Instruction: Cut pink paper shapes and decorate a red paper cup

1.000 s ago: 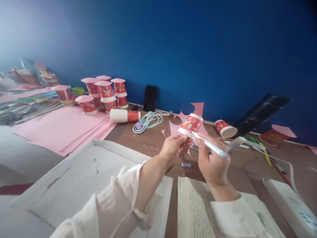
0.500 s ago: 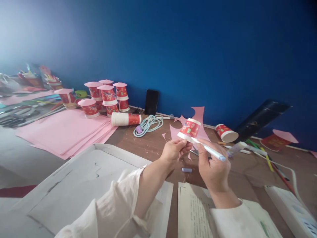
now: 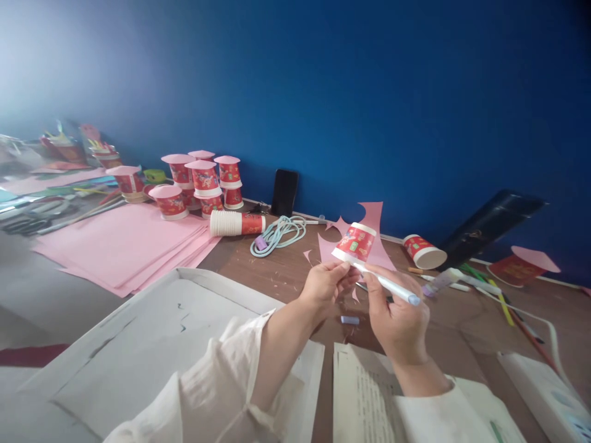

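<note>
My left hand (image 3: pixel 325 284) is closed on the white rim of a red printed paper cup (image 3: pixel 356 241), which is held upside down and slightly tilted. In my right hand (image 3: pixel 401 314) is a white marker pen (image 3: pixel 392 288) with a pale blue end. Its tip points at the cup's rim, close to my left fingertips; whether it touches cannot be made out. Below the hands, a small pale purple pen cap (image 3: pixel 349 320) lies on the brown table (image 3: pixel 258 271). Behind the cup are pink paper offcuts (image 3: pixel 372 215).
Pink-topped red cups (image 3: pixel 203 178) stand stacked at the back left, beside nested cups (image 3: pixel 236 223) and a coiled cable (image 3: pixel 279 234). Pink sheets (image 3: pixel 124 243) and a white box lid (image 3: pixel 138 344) lie left. A loose cup (image 3: pixel 423 251), pens and a power strip (image 3: pixel 545 387) are right.
The view has shifted slightly. My right hand and the marker sit a little lower against the cup's rim; both hands keep their holds.
</note>
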`<state>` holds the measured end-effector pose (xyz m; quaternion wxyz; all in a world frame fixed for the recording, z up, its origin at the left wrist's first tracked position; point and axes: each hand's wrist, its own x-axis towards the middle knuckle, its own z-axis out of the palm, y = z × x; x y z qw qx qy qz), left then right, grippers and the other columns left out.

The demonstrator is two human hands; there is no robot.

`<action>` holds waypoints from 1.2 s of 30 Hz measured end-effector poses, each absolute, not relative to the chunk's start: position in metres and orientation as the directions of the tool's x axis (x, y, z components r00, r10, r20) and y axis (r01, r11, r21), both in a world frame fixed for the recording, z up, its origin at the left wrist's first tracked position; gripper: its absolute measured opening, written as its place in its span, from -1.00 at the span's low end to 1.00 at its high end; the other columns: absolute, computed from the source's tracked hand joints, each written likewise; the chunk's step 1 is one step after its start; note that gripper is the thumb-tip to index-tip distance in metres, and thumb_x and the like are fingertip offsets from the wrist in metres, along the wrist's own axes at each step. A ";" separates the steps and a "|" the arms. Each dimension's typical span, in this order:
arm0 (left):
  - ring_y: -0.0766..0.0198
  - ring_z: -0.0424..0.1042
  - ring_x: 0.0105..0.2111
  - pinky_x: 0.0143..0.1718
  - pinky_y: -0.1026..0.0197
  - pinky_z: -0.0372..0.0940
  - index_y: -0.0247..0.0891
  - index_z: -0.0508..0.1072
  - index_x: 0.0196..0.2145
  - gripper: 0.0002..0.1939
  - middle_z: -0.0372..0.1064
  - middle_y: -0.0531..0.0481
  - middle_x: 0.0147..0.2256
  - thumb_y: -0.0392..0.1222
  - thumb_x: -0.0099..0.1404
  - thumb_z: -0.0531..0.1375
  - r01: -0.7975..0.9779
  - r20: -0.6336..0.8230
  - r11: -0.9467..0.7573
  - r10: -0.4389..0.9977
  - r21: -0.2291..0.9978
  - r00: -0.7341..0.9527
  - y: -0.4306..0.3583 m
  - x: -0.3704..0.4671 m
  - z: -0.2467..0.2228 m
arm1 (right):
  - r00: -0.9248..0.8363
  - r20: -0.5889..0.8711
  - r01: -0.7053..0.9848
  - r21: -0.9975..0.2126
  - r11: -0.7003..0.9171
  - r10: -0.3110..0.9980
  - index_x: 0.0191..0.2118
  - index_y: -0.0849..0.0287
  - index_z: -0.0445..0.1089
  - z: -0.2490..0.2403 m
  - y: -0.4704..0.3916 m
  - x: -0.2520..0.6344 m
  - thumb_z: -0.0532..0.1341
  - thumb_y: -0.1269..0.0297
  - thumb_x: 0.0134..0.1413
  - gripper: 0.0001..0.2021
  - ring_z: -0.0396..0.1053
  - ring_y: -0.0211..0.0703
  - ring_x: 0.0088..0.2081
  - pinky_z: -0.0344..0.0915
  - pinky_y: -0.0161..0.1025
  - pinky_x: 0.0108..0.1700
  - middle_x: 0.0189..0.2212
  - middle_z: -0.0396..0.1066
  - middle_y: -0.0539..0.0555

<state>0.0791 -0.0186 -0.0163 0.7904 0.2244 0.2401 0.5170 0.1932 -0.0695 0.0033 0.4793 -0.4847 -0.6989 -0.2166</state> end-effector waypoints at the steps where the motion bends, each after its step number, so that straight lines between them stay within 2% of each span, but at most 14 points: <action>1: 0.38 0.47 -0.43 -0.19 0.31 0.36 -0.43 0.54 -0.42 -0.86 0.47 -0.09 -0.45 -0.27 0.11 0.37 -0.710 -0.145 0.360 0.927 0.605 0.346 -0.019 0.079 -0.016 | -0.065 0.890 0.890 -0.152 0.429 0.450 -0.16 0.23 0.49 0.004 -0.069 0.193 0.21 0.38 0.20 -0.86 0.51 -0.07 -0.30 0.34 -0.11 -0.14 -0.33 0.58 0.14; 8: 0.35 0.46 -0.43 -0.19 0.26 0.37 -0.38 0.54 -0.46 -0.79 0.48 -0.06 -0.45 -0.18 0.02 0.43 -0.712 -0.115 0.333 0.934 0.618 0.338 -0.018 0.079 -0.020 | -0.077 0.874 0.901 -0.144 0.408 0.479 -0.20 0.22 0.49 0.002 -0.068 0.194 0.21 0.36 0.21 -0.87 0.49 -0.09 -0.33 0.33 -0.11 -0.14 -0.35 0.57 0.13; 13: 0.33 0.47 -0.40 -0.12 0.21 0.36 -0.39 0.54 -0.46 -0.78 0.47 -0.08 -0.47 -0.18 0.00 0.43 -0.705 -0.120 0.339 0.932 0.623 0.342 -0.018 0.079 -0.020 | -0.064 0.884 0.914 -0.135 0.382 0.463 -0.19 0.20 0.49 0.001 -0.067 0.195 0.19 0.34 0.22 -0.86 0.50 -0.09 -0.28 0.32 -0.11 -0.09 -0.31 0.58 0.12; 23: 0.34 0.46 -0.42 -0.11 0.20 0.35 -0.38 0.55 -0.45 -0.79 0.47 -0.07 -0.46 -0.18 0.04 0.41 -0.701 -0.117 0.316 0.941 0.639 0.318 -0.018 0.080 -0.022 | -0.090 0.875 0.915 -0.117 0.386 0.476 -0.19 0.17 0.49 -0.001 -0.066 0.195 0.19 0.31 0.23 -0.87 0.50 -0.10 -0.28 0.28 -0.05 0.03 -0.32 0.59 0.09; 28: 0.33 0.47 -0.39 -0.10 0.21 0.36 -0.39 0.55 -0.44 -0.83 0.48 -0.10 -0.44 -0.21 0.07 0.39 -0.696 -0.127 0.333 0.935 0.637 0.331 -0.018 0.080 -0.021 | -0.066 0.886 0.925 -0.118 0.361 0.459 -0.17 0.19 0.49 0.000 -0.066 0.196 0.20 0.33 0.22 -0.86 0.48 -0.09 -0.29 0.29 -0.08 -0.04 -0.30 0.58 0.12; 32: 0.37 0.45 -0.42 -0.16 0.27 0.37 -0.39 0.54 -0.44 -0.90 0.46 -0.08 -0.45 -0.27 0.15 0.33 -0.707 -0.130 0.330 0.937 0.626 0.323 -0.019 0.078 -0.018 | -0.098 0.875 0.903 -0.122 0.411 0.474 -0.19 0.19 0.49 0.001 -0.067 0.196 0.19 0.34 0.22 -0.87 0.49 -0.10 -0.30 0.29 -0.07 -0.03 -0.32 0.58 0.10; 36: 0.34 0.48 -0.38 -0.16 0.26 0.37 -0.40 0.52 -0.42 -0.92 0.48 -0.11 -0.43 -0.31 0.19 0.29 -0.689 -0.182 0.362 0.929 0.628 0.322 -0.021 0.076 -0.014 | -0.030 0.896 0.908 -0.161 0.388 0.442 -0.18 0.19 0.48 0.002 -0.067 0.198 0.17 0.32 0.23 -0.85 0.49 -0.04 -0.24 0.33 -0.07 -0.07 -0.27 0.58 0.15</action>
